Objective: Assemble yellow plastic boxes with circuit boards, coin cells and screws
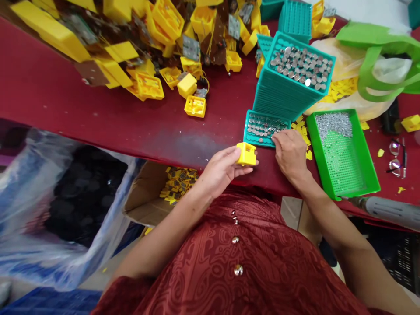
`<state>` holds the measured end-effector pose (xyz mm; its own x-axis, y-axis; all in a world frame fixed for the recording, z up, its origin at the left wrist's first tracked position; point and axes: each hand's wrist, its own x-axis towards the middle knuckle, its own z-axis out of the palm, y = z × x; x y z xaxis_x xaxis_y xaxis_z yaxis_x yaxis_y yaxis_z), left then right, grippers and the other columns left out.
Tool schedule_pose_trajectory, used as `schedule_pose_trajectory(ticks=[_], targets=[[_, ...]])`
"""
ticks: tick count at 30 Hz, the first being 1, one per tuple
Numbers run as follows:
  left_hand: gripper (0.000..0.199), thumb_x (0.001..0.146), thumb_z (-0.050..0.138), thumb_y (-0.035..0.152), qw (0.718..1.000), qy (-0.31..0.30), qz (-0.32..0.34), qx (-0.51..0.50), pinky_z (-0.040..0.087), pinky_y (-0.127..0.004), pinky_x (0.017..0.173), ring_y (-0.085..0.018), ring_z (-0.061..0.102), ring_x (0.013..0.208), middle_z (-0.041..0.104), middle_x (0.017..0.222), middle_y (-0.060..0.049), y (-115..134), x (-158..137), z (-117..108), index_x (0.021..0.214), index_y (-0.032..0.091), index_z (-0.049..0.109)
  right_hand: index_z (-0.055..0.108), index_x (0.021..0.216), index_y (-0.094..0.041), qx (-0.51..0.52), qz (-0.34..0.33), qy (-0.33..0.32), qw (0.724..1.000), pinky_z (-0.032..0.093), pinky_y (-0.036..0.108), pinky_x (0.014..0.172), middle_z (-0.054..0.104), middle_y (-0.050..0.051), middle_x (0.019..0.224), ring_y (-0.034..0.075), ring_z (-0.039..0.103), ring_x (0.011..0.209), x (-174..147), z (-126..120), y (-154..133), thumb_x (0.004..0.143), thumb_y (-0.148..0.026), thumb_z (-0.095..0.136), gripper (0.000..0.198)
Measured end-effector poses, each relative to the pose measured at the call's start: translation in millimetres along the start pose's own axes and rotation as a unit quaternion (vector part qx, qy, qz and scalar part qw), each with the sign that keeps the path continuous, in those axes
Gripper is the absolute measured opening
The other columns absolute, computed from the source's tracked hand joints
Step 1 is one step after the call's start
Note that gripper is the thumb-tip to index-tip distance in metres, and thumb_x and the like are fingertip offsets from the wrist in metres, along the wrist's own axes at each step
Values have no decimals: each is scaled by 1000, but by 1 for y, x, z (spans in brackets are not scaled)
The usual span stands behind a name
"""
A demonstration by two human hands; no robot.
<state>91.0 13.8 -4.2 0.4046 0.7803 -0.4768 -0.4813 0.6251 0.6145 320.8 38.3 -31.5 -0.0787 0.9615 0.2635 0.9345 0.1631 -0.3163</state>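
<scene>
The left hand [220, 171] holds a yellow case [246, 154] over the front edge of the desk [141, 131], its fingers pinching the case at the side and underneath, a recess facing up. The case is just beside the small teal tray [248, 138], which carries rows of silver discs [254, 131]. The right hand [292, 152] has its fingers curled together at the tray's near right corner; whether they pinch a disc, I cannot tell. The step in hand looks like taking a disc from the tray while the case is kept ready. The next move seems to call for a fine fingertip grip on a single disc, with the left hand steady and the case's recess accessible.
</scene>
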Motion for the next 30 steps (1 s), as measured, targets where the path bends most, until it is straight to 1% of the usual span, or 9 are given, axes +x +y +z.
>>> schedule_pose_trajectory(ticks=[3,5,8,10,13,18,23,25,30], targets=[[24,95,81,31,1000,10,-2,-5,66,-26,83,-20,81,97,82,111,-14,0,1,1,110,12,78,77,94,-20,110,27,32,993,56,43,94,77,11,99,26,71,98,-4,-11,-18,102,-26,60,19],[24,95,81,31,1000,13,1,3,66,-27,86,-18,80,97,81,114,-13,-2,2,1,111,13,78,78,92,-22,227,61,44,971,58,37,87,78,6,94,20,71,89,-7,-20,-35,97,-27,67,13],[30,92,83,35,999,16,26,34,64,-26,87,-17,77,101,80,119,-10,-6,3,-1,116,18,78,80,86,-22,370,109,-4,923,58,30,77,78,1,85,15,69,77,-9,-29,-58,89,-27,73,9],[37,90,85,40,996,16,48,72,64,-27,89,-18,75,107,79,125,-9,-9,4,-4,121,20,77,81,82,-21,414,129,-56,899,58,29,75,78,0,83,14,68,75,-6,-30,-66,85,-27,76,8],[47,90,83,46,988,17,79,134,63,-32,95,-20,73,113,78,132,-10,-13,3,-7,129,22,74,81,80,-20,418,149,-109,889,58,29,76,79,1,82,14,69,75,0,-29,-70,82,-25,78,6],[50,91,81,47,983,24,98,155,64,-34,97,-21,73,114,78,131,-10,-12,-1,-8,132,20,72,81,77,-20,363,153,-122,911,57,31,77,79,1,81,15,70,74,5,-30,-70,83,-20,79,7],[44,86,84,44,996,8,29,85,66,-34,94,-22,75,113,79,125,-11,-5,-1,-2,121,19,76,82,83,-21,455,169,-94,869,60,29,74,79,1,84,13,68,73,2,-32,-70,86,-23,76,8],[44,85,86,44,997,10,22,79,66,-33,94,-22,76,113,79,124,-11,-5,0,0,119,19,76,81,85,-20,468,165,-79,865,60,29,75,78,1,85,12,67,74,0,-32,-72,87,-23,74,9],[46,88,85,44,995,3,56,78,66,-33,92,-21,76,112,78,128,-8,-10,1,1,126,22,74,67,81,-19,406,141,-49,902,51,26,68,69,-2,78,9,60,69,-4,-28,-80,83,-16,73,6]])
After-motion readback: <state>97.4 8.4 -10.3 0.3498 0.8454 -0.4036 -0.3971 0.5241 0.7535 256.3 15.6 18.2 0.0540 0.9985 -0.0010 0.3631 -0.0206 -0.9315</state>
